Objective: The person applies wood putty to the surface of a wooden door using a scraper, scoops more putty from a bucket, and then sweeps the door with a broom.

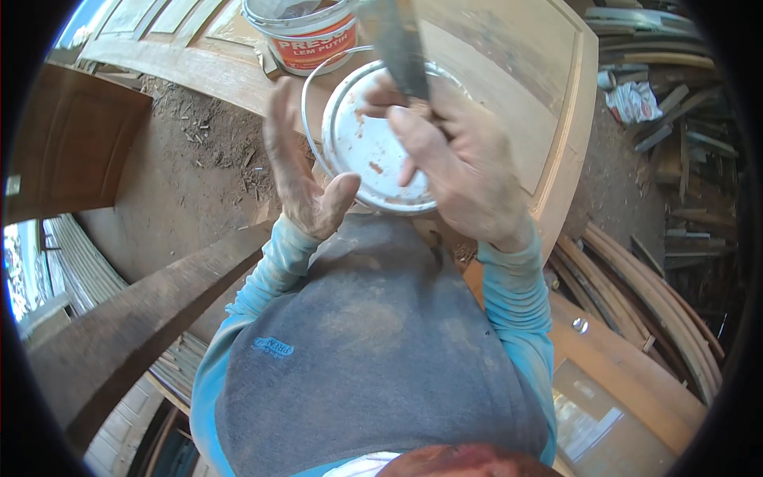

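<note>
My right hand [465, 159] is closed around the handle of a putty knife [404, 67], its broad dark blade pointing up and away from me; the blade's tip is blurred. Beneath it is a round white lid [373, 147] with brown smears, partly hidden by that hand. My left hand [302, 163] is raised at the lid's left side, fingers stretched and thumb apart, holding nothing. A thin white bail handle [306, 107] curves between this hand and the lid. Farther back, a white and red putty bucket [306, 40] stands open, with something greyish inside.
A panelled wooden door [509, 87] lies flat under the lid and bucket. At left, a dark wooden beam [159, 318] slants near my arm, and a brown panel [75, 139] stands beyond it. Curved wood strips [636, 294] and scrap pieces [691, 159] lie at right.
</note>
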`<state>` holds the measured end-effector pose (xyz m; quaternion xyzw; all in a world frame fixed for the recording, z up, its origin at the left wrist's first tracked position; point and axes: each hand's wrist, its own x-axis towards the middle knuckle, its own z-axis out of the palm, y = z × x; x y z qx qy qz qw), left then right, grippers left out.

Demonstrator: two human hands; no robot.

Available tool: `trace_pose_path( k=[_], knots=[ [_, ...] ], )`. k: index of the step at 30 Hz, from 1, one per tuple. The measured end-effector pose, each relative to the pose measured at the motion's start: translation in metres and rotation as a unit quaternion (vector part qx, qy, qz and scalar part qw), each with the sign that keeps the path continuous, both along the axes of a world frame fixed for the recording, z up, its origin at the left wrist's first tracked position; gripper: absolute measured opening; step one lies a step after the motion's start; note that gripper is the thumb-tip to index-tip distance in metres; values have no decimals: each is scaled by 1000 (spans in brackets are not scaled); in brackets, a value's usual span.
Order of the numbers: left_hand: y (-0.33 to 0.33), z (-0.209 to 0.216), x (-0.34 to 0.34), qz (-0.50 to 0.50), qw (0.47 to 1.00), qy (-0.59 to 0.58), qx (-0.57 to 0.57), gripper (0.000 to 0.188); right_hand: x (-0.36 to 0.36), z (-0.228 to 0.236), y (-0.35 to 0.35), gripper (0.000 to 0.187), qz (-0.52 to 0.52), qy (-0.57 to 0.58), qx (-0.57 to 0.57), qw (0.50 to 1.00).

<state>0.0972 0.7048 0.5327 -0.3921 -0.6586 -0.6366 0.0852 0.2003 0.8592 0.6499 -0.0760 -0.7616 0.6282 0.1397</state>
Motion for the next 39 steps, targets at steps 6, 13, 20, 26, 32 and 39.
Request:
trace_pose_path(
  k=[6, 13, 20, 26, 32, 39],
  knots=[
    [2, 65, -9, -173, 954, 241, -38, 100, 77, -7, 29, 35, -274, 7, -63, 960],
    [22, 70, -6, -140, 903, 204, -352, 120, 125, -60, 11, 27, -263, -97, -235, 931],
    [31, 78, -1, -142, 857, 236, -436, 147, 128, -68, 3, 23, -219, -94, -231, 943],
    [39, 82, 0, -136, 824, 287, -468, 145, 131, -55, 9, 18, -205, -146, -203, 946],
    [41, 81, 3, -152, 823, 286, -466, 139, 134, -31, 13, 18, -169, -207, -239, 934],
    [36, 64, 4, -139, 860, 275, -407, 135, 116, -56, -4, 24, -181, -94, -394, 896]
  ],
)
